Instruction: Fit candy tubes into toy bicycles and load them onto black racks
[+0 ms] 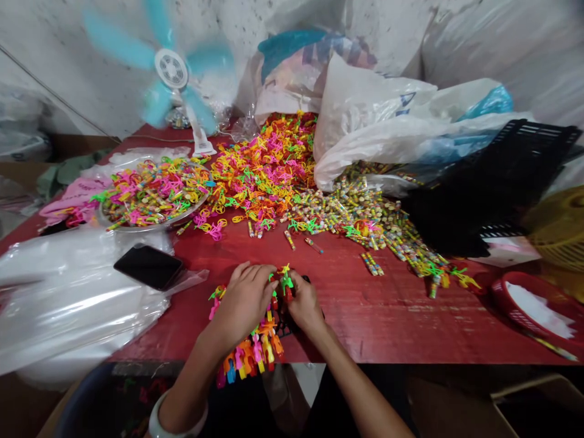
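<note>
A black rack (283, 326) at the front edge of the red table carries rows of small colourful plastic toys (249, 358). Over its left part lies my left hand (246, 298), palm down, its fingers close together and partly bent over the toys; what they hold, if anything, is hidden. At the rack's right side, my right hand (305, 301) pinches a small green and red toy (286, 283) between thumb and fingers. The two hands are close together, a short gap between their fingertips.
Colourful plastic pieces (260, 170) and patterned tubes (365, 213) are heaped behind. A heaped tray (155, 226), phone (148, 266) and plastic bags (82, 298) lie left. A fan (171, 68) stands behind; black racks (493, 176) and a red basket (506, 292) are right.
</note>
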{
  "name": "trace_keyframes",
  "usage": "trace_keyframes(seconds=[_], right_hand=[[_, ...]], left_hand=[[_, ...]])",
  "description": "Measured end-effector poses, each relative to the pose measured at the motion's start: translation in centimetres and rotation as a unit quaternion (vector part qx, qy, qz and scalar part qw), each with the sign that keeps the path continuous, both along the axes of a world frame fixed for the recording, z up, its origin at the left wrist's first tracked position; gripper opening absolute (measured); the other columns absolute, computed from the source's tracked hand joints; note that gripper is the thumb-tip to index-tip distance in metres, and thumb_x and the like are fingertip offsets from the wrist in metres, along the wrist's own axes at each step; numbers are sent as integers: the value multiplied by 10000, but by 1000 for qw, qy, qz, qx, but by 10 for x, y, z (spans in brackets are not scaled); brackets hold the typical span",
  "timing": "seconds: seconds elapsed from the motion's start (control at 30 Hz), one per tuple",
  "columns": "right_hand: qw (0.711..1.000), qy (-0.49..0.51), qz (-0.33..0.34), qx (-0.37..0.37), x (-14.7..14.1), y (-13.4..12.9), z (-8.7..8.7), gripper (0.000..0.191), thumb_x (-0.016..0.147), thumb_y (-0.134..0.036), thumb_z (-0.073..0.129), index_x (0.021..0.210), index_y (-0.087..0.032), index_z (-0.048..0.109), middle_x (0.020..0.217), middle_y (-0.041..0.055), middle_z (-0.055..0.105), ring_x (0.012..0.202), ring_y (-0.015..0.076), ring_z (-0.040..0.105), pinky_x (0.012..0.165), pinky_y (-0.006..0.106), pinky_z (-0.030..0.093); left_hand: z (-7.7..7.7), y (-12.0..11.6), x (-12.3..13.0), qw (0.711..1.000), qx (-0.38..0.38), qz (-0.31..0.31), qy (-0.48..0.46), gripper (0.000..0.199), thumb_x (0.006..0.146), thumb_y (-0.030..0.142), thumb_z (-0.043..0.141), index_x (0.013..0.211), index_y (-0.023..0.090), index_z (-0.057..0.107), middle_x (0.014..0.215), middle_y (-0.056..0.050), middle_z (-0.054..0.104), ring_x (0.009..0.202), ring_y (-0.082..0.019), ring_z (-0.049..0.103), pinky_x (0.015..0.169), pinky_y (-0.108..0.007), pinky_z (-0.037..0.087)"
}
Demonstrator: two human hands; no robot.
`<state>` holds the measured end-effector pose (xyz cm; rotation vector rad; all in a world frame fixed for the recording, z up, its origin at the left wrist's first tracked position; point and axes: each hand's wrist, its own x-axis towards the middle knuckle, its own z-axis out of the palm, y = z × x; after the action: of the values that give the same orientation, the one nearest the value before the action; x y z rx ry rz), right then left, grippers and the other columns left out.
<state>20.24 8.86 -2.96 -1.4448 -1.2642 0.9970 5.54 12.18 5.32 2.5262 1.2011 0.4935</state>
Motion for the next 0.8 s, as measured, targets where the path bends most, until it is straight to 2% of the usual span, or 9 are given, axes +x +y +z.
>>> trace_keyframes(seconds=[0.1, 0.3, 0.43, 0.5, 0.6, 0.63, 0.7, 0.77, 0.8], right_hand=[[1000, -9, 7, -1, 1, -4, 1, 34, 799, -218, 516, 812, -218, 548, 582, -54, 553, 421, 118, 491, 428, 207, 386], [971, -219, 33, 87, -2, -5, 3, 279, 748, -21, 419, 895, -179, 595, 821, 61, 659, 737, 178, 607, 646, 246, 437], [968, -216, 68, 105, -6, -4, 4, 266, 788, -46, 432, 930, -179, 612, 864, 64, 672, 788, 188, 623, 681, 256, 461], [971, -199, 45, 128, 7, -3, 3, 239, 820, -76, 443, 933, -195, 616, 883, 51, 667, 811, 178, 621, 711, 254, 473], [955, -228, -123, 141, 62, -6, 5, 187, 891, -200, 452, 993, -194, 607, 927, 70, 637, 831, 189, 598, 748, 290, 479], [934, -259, -210, 125, 89, -9, 8, 192, 899, -251, 457, 1000, -184, 606, 926, 84, 625, 825, 204, 585, 751, 315, 475], [867, -335, -364, 61, 147, -18, 13, 247, 867, -283, 491, 1029, -132, 601, 965, 141, 594, 885, 255, 556, 784, 374, 451], [795, -390, -463, -40, 199, -30, 18, 312, 799, -281, 559, 1043, -91, 596, 1006, 195, 566, 985, 321, 513, 828, 427, 407], [782, -391, -482, -57, 217, -37, 18, 314, 779, -265, 566, 1028, -76, 596, 999, 213, 560, 982, 339, 507, 820, 444, 396]], left_hand=[[-4, -1, 0, 1000, 13, 0, 0, 240, 955, 232, 427, 1151, 165, 548, 1120, -67, 669, 1073, -202, 584, 1056, -436, 346], [0, -2, 1, 999, 19, -24, 13, 373, 955, 325, 439, 1298, 182, 468, 1252, -92, 609, 1156, -228, 538, 1047, -451, 336], [0, -2, 3, 999, 34, -37, 17, 310, 946, 360, 454, 1208, 220, 540, 1209, -74, 638, 1140, -236, 550, 1027, -474, 322], [-3, 0, 3, 998, 46, -34, 14, 296, 952, 370, 433, 1168, 212, 559, 1156, -74, 664, 1092, -237, 579, 1007, -476, 331], [-10, 3, 2, 997, 69, -37, 4, 333, 950, 414, 416, 1173, 214, 560, 1148, -76, 673, 1080, -241, 591, 999, -470, 335], [-12, 4, 1, 997, 74, -37, 3, 340, 950, 424, 409, 1172, 217, 564, 1146, -73, 675, 1076, -239, 595, 999, -468, 334], [-14, 6, 1, 996, 81, -34, 2, 353, 951, 440, 394, 1161, 221, 573, 1133, -67, 684, 1068, -238, 603, 994, -465, 335], [-15, 7, 1, 996, 85, -30, 3, 367, 951, 453, 381, 1156, 223, 580, 1122, -64, 691, 1058, -237, 610, 983, -461, 341], [-16, 8, 1, 996, 87, -29, 3, 373, 948, 461, 381, 1153, 224, 583, 1117, -63, 694, 1051, -238, 614, 975, -459, 346]])
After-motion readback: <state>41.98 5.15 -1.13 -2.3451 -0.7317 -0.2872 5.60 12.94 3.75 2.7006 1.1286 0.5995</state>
